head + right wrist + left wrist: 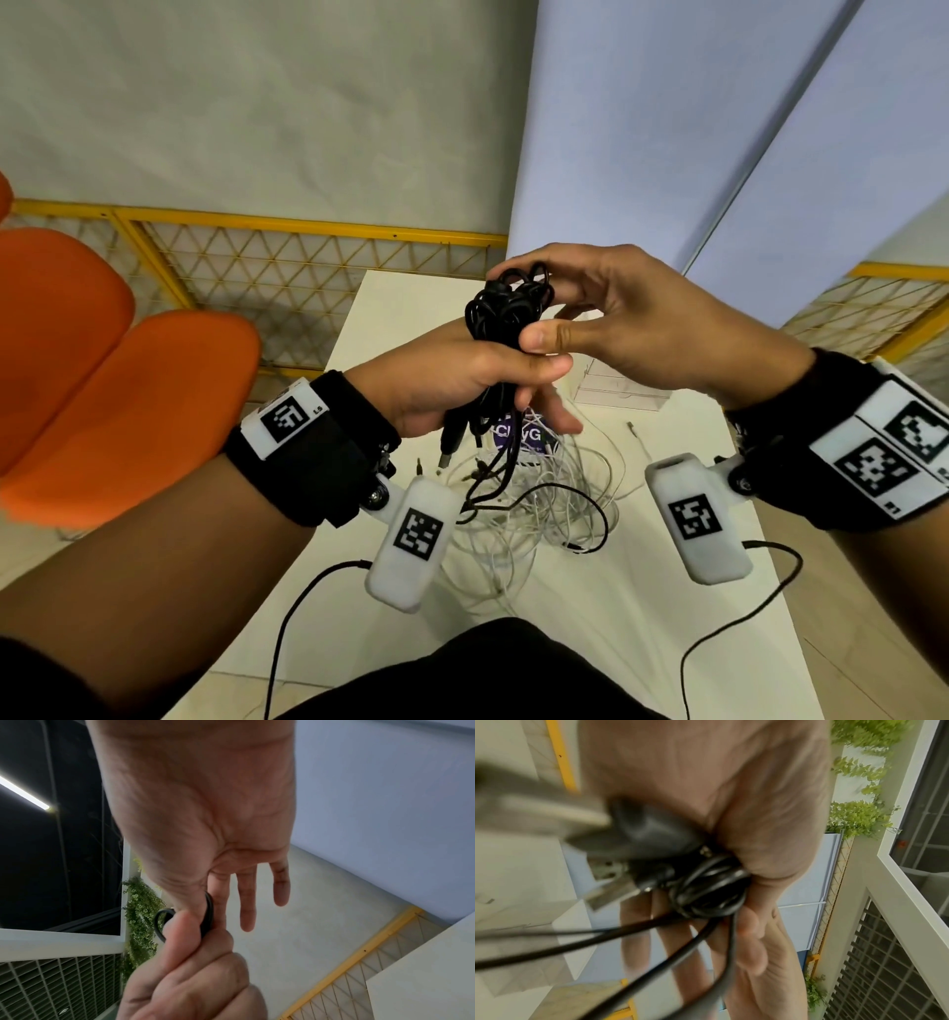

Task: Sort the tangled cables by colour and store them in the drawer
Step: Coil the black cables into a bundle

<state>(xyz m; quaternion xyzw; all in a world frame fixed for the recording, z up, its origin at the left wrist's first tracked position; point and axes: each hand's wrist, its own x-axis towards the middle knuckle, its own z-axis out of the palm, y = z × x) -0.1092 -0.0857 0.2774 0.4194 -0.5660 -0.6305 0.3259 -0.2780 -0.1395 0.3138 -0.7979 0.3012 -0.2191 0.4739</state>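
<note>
A bundle of black cables (506,313) was held above a white table (667,591), gripped in the fist of the left hand (457,383), whose fingers curled round the middle of the bunch. Its plugs and loose ends (452,447) dangled below the fist; the left wrist view showed a USB plug (608,894) among them. The right hand (631,313) met the top of the bundle, thumb and forefinger pinching a black loop (209,912) while its other fingers stayed extended. Beneath the hands, a tangle of white cables (518,493) lay on the table with one black cable (580,509) looping through it. A purple label (518,437) under the tangle showed partial letters, "C" and "G"; the rest was hidden. A white drawer unit (616,390) stood behind it on the table. An orange chair (102,380) sat to the left.
</note>
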